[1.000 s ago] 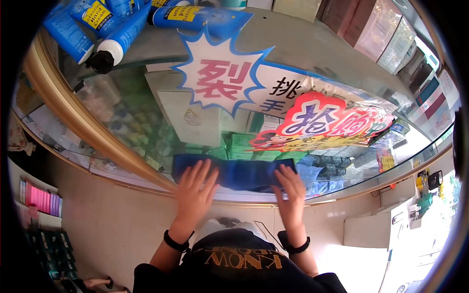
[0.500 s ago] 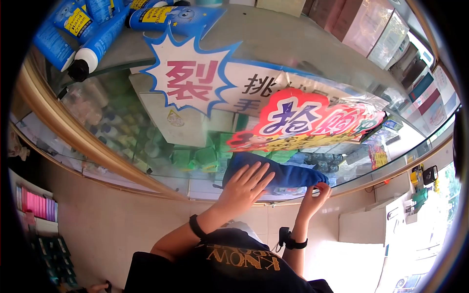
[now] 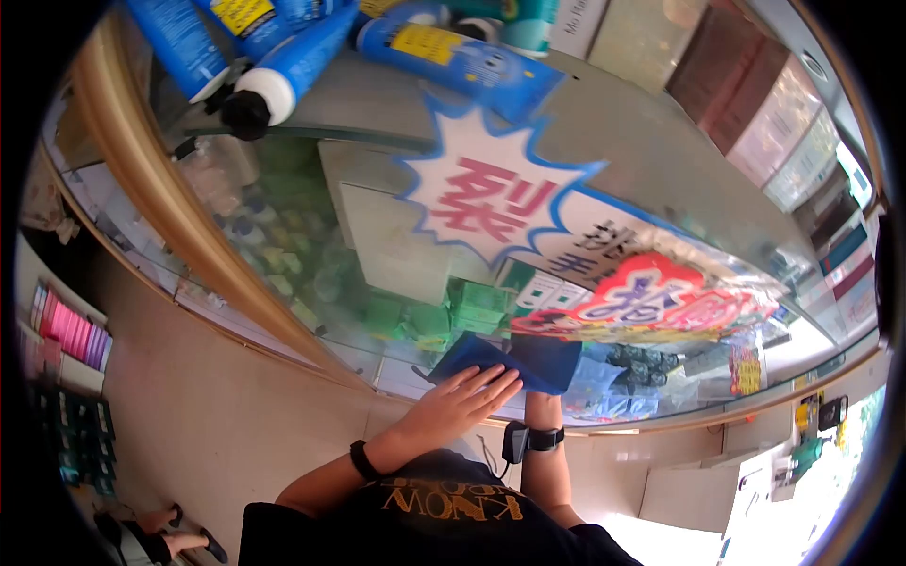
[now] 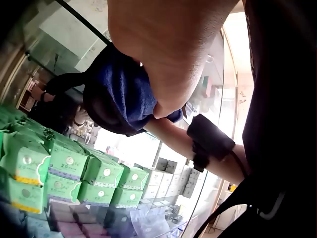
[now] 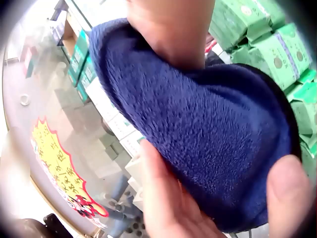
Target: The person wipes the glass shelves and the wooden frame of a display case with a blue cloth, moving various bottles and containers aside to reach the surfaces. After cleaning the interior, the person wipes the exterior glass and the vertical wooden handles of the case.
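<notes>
A dark blue plush fabric piece (image 3: 549, 363) with black edging is folded and held up at the front of the glass counter. My left hand (image 3: 464, 401) grips its left part, the fingers lying over the fabric in the head view. In the left wrist view the thumb is at the blue cloth, which bulges into a fold with a dark strap beside it. My right hand (image 5: 168, 203) holds the lower end, fingers on one side and thumb (image 5: 288, 181) on the other. From the head view the fabric hides most of the right hand.
On the counter top lie blue hand cream tubes (image 3: 458, 61). A starburst sign (image 3: 500, 189) and a red and yellow sign (image 3: 651, 302) hang over the front. Green packages (image 4: 69, 163) fill shelves behind glass. A gold trim rail (image 3: 179, 208) curves at left.
The fabric went from spread wide under both hands to gathered, then folded into a shorter shape. My right hand moved from its right end to underneath it. The head view shifted.
</notes>
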`<state>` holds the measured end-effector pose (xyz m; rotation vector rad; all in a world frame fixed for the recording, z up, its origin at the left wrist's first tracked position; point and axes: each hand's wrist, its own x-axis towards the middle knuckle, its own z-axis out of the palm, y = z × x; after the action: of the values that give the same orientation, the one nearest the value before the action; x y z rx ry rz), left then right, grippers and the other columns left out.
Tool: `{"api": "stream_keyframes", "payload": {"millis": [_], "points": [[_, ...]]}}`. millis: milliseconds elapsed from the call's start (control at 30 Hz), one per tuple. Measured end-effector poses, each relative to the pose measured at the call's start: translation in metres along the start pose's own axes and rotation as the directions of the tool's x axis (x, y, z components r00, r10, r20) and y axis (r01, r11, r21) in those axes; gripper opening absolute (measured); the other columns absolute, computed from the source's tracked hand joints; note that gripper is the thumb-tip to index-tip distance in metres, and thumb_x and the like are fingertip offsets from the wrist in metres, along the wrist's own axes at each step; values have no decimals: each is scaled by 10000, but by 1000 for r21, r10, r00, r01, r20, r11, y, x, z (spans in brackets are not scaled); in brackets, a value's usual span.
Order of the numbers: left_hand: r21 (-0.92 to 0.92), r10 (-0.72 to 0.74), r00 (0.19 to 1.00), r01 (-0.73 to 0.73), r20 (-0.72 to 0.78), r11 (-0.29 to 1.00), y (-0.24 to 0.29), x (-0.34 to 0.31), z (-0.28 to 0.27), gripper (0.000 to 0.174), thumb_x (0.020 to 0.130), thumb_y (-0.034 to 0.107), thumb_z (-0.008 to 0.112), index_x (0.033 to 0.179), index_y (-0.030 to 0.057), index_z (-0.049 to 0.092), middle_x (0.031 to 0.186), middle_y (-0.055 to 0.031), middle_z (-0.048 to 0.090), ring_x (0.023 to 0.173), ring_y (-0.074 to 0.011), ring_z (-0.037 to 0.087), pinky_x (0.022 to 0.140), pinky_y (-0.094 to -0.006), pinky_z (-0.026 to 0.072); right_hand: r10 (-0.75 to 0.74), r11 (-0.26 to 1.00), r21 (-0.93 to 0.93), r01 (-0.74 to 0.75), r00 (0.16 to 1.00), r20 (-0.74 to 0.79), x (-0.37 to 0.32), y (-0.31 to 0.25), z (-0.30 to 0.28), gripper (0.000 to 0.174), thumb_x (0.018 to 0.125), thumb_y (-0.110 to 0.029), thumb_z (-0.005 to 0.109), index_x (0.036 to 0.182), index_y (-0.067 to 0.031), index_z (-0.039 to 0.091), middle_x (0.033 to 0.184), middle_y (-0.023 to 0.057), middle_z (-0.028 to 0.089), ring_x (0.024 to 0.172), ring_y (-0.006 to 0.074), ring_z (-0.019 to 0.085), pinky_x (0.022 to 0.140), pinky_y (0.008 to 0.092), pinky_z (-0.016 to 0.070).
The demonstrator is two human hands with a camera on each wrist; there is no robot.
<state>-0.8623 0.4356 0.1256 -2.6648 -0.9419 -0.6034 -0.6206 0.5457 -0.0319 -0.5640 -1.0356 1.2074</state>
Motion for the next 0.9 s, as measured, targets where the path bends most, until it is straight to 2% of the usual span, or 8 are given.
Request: {"api": "stream_keyframes", "payload": {"millis": [33, 67, 100, 133, 200, 300, 633, 900], "points": [[-15, 3, 1000, -3, 4, 1000, -1, -2, -2, 572, 984, 206, 581, 1548, 135, 514, 1621, -11, 465, 1459, -170, 466, 1204, -368, 375, -67, 753, 654, -77, 979, 193, 4, 15, 1, 444, 1096, -374, 469, 1419, -84, 564, 1383, 132, 633, 1255, 298, 596, 1114, 477, 454], [-68, -26, 999, 24, -41, 997, -1, -4, -2, 571, 979, 218, 598, 1541, 153, 526, 1600, 3, 488, 1442, -152, 482, 1203, -363, 372, 25, 993, -118, -9, 990, 141, -3, 5, 22, 458, 1101, -365, 459, 1443, -75, 552, 1420, 152, 615, 1257, 308, 608, 1125, 472, 461], [-49, -27, 999, 25, -38, 998, -2, -5, -6, 555, 980, 228, 610, 1527, 162, 544, 1581, 13, 507, 1428, -142, 494, 1199, -366, 374, 36, 579, -815, 20, 998, 49, -8, -10, 49, 473, 1105, -356, 449, 1467, -66, 540, 1457, 173, 598, 1260, 318, 621, 1135, 467, 468], [-57, -33, 999, 31, -27, 998, -3, -7, -4, 548, 981, 224, 615, 1522, 169, 549, 1575, 17, 509, 1424, -140, 497, 1199, -369, 374, 56, 515, -857, 22, 997, 59, -7, -2, 62, 473, 1105, -354, 450, 1467, -64, 540, 1458, 173, 598, 1261, 317, 620, 1136, 466, 467], [-19, -38, 998, 37, -48, 999, -5, -16, -1, 548, 965, 205, 634, 1508, 186, 563, 1567, 26, 507, 1415, -144, 505, 1205, -382, 366, 206, 943, -290, -162, 970, 128, 1, 25, 87, 472, 1104, -350, 453, 1466, -60, 541, 1458, 174, 597, 1265, 316, 619, 1138, 464, 467], [2, -109, 990, 109, -87, 994, -13, -36, 2, 557, 954, 182, 636, 1506, 189, 561, 1565, 28, 504, 1414, -158, 510, 1207, -391, 364, 371, 666, 538, -516, 855, 362, 19, 51, 137, 472, 1102, -343, 456, 1465, -54, 541, 1459, 176, 596, 1269, 315, 617, 1141, 462, 466], [35, -484, 856, 498, -183, 866, -50, -100, -22, 498, 910, 53, 583, 1404, 96, 627, 1475, -62, 584, 1387, -260, 541, 1198, -471, 372, 292, 114, 596, -795, 600, 745, 22, 75, 222, 470, 1098, -322, 468, 1461, -34, 545, 1460, 181, 594, 1285, 311, 612, 1151, 453, 463], [-174, -551, 797, 522, -249, 835, -46, -85, -24, 534, 854, 5, 570, 1380, 42, 650, 1439, -128, 627, 1360, -311, 572, 1165, -484, 394, 485, 440, 460, -772, 635, 602, -8, 29, 175, 415, 1081, -247, 512, 1403, 4, 585, 1437, 169, 613, 1288, 284, 617, 1145, 422, 479]]}}
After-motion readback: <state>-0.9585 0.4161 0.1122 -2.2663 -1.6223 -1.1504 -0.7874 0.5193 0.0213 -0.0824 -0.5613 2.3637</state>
